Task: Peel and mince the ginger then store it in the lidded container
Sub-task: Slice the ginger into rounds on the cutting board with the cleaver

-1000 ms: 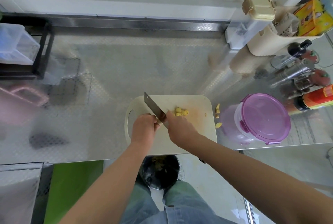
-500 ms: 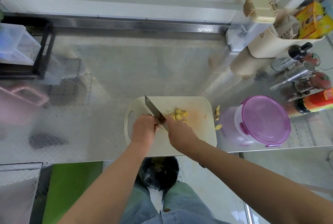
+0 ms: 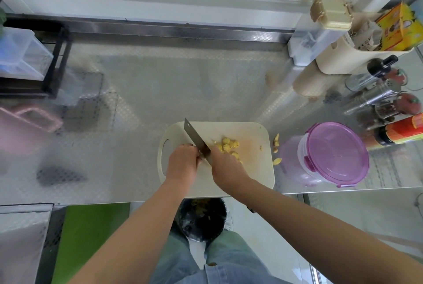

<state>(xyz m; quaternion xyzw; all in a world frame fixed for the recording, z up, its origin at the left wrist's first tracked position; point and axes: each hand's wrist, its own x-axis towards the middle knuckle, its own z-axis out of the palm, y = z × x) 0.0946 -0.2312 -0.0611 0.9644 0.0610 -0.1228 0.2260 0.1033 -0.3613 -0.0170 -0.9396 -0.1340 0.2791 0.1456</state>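
Observation:
A cream cutting board (image 3: 256, 176) lies at the counter's front edge. On it sit several yellow ginger slices (image 3: 229, 145), just right of the knife blade (image 3: 194, 137). My right hand (image 3: 226, 166) grips the knife handle, and the blade angles up and to the left. My left hand (image 3: 183, 161) has its fingers curled against the blade's left side and holds down a piece of ginger that is mostly hidden under them. The lidded container (image 3: 332, 153), clear with a purple lid on, stands right of the board.
Ginger scraps (image 3: 276, 144) lie on the steel counter (image 3: 137, 100) between board and container. Sauce bottles and shakers (image 3: 389, 109) crowd the right side. A black rack with clear bins (image 3: 27, 61) stands at the left. A black bin (image 3: 201, 219) sits below the counter edge.
The pile of slices has grown and spread toward my right hand. Both hands and the knife stay in nearly the same place.

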